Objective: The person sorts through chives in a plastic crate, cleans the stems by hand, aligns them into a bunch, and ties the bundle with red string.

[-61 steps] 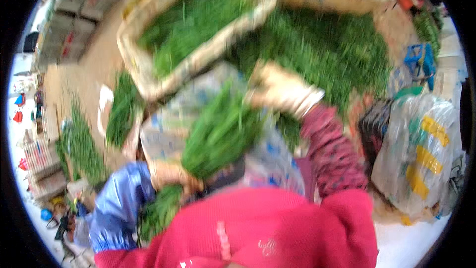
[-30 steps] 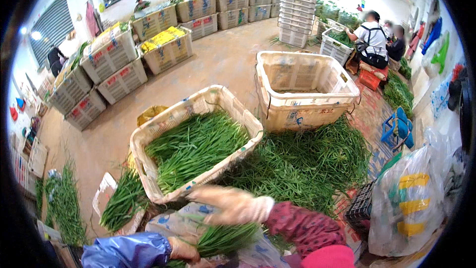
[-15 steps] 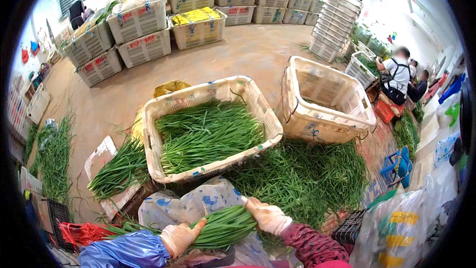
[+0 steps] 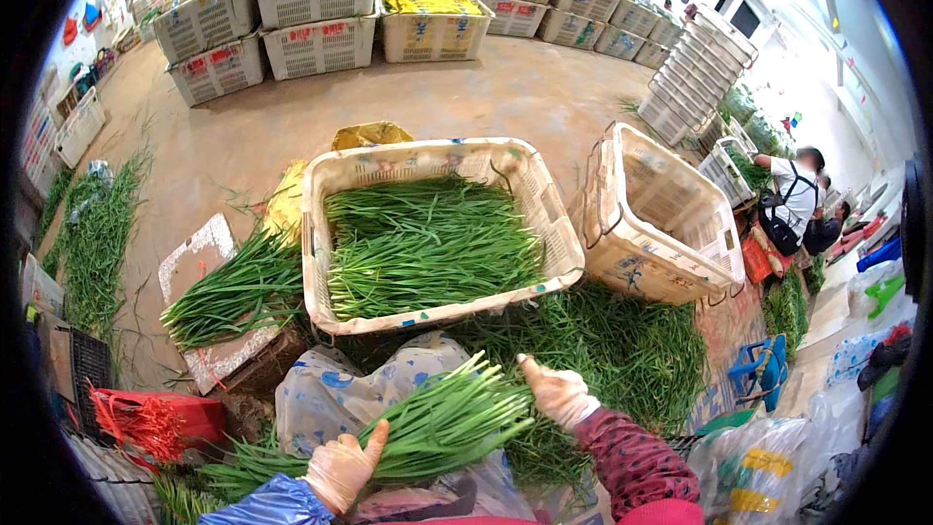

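Note:
A bunch of garlic chives (image 4: pixel 442 428) lies over my lap, its pale cut ends pointing up and right. My gloved left hand (image 4: pixel 342 472) is closed round its leafy part, thumb up. Just right of the stalk ends is my gloved right hand (image 4: pixel 559 395), thumb apart from the bent fingers and nothing visible in it; its fingertips are partly hidden. A patterned plastic apron (image 4: pixel 326 394) covers my knees. Beyond them stands a cream plastic crate (image 4: pixel 442 313) partly filled with chives laid side by side. A loose heap of chives (image 4: pixel 622 350) spreads to its right.
Another cream crate (image 4: pixel 661 267) stands on the right. More chives (image 4: pixel 238 292) rest on a board to the left, near red ties (image 4: pixel 146 423). Stacked full crates (image 4: pixel 321 49) line the back. People (image 4: pixel 792 199) sit at the far right, past a blue stool (image 4: pixel 753 369).
The bunch has tilted, with its pale ends now raised. My right hand has come off those ends and moved right. My view has tilted down, and the crates appear shifted rightward.

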Motion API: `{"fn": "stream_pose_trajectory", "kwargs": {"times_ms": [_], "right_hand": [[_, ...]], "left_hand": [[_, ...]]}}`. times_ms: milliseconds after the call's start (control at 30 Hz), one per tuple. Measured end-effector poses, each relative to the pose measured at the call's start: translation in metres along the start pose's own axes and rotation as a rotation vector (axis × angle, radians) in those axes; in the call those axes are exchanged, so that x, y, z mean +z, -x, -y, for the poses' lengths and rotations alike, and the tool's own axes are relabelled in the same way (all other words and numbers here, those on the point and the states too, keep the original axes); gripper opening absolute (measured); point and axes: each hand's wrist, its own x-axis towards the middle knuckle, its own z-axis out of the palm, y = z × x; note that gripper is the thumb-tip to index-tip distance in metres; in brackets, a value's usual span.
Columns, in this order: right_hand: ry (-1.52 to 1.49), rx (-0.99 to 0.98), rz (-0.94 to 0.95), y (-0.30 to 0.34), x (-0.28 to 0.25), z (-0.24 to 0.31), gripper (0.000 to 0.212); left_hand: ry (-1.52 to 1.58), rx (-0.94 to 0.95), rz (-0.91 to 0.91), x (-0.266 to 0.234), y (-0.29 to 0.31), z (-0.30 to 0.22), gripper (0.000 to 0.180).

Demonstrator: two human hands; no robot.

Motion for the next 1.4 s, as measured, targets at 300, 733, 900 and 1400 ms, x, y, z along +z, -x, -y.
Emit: {"fn": "stream_pose_trajectory", "kwargs": {"times_ms": [300,733,900,1400], "right_hand": [[-0.205,0.464,-0.194,-0.012,-0.031,-0.081,0.022],[-0.752,0.228,-0.122,-0.033,-0.082,-0.004,0.024],[-1.094,0.119,-0.033,-0.019,-0.084,0.042,0.022],[-1.88,0.274,-0.467,-0.046,-0.032,0.046,0.021]], "left_hand": [[0.008,-0.07,0.057,0.006,0.009,0.012,0.073],[-0.159,-0.021,-0.264,0.035,0.012,0.021,0.08],[-0.165,-0.04,-0.276,0.044,0.013,0.017,0.082],[-0.07,-0.035,-0.185,0.042,0.012,0.018,0.09]]}}
